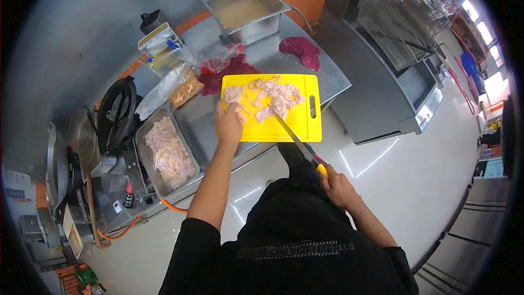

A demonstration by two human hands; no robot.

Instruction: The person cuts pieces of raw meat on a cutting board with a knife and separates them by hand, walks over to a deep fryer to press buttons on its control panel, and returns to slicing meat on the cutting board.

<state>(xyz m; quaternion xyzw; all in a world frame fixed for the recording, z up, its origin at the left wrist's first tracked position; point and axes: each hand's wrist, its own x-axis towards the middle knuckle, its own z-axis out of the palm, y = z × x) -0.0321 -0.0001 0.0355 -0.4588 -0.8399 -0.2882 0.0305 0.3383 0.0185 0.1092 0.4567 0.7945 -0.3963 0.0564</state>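
A yellow cutting board (312,131) lies on the steel table with pale raw chicken (285,98) spread over it. At the board's left edge, my left hand (228,124) has its fingers curled on a small piece of the chicken, partly hidden by the fingers. My right hand (339,187) is wrapped round the yellow handle of a long knife (295,137). The blade slants up across the board's front edge, and its tip touches the larger heap of chicken.
A clear tub (197,172) of raw chicken stands left of the board. Behind are a steel pan (256,38) of cloudy liquid, dark red cloths (300,52) and plastic bags (164,92). Black pans (117,109) crowd the left; a fryer (376,82) with wire baskets stands right.
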